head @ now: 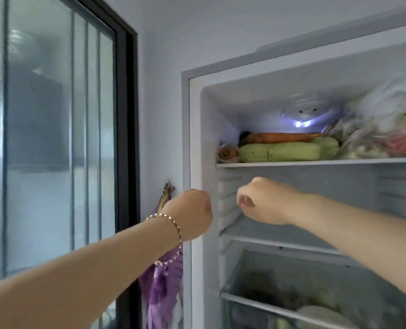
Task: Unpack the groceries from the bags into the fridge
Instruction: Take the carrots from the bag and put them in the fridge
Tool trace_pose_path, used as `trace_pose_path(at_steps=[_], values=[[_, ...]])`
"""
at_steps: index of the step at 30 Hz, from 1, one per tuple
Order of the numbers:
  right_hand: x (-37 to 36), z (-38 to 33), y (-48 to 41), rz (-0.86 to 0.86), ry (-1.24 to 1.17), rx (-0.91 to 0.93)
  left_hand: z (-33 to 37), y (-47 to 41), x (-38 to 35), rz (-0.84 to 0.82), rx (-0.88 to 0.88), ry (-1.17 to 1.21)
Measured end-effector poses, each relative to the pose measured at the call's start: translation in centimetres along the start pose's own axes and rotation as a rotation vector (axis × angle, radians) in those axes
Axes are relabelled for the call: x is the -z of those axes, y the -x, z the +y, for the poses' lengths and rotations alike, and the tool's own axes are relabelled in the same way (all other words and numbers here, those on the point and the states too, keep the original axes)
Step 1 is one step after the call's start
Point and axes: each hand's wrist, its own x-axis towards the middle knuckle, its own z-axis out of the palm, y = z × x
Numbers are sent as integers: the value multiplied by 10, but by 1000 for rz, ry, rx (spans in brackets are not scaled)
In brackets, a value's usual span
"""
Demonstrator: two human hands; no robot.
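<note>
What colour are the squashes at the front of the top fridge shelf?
Pale green squashes, faintly striped lighter; the head view shows them clearly.

The 2 bare forearms stretch forward and upward, the wrists near each other. The left grip point(192, 210) is balled into a fist, its back to the camera. The right grip point(266, 201) droops from the wrist, fingers curled downward, nothing visible in it.
</note>
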Motion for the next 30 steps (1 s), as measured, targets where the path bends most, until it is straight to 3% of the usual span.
trace_pose_path(at_steps=[2,5,7,14,22,30], values=[[-5,-21,6,-190,17,45,-7,31,6,-154,112,26],[-23,-64,21,-341,-8,197,-24,87,9,-315,334,-121],[-33,-103,38,-371,-59,324,-40,132,16,-371,403,-268],[-42,-273,136,-486,-246,806,-69,356,65,-506,871,-315],[7,-480,322,-394,-343,1358,-2,666,157,-358,1382,-359],[105,-649,595,-352,-418,1804,163,955,252,-160,1965,-379]])
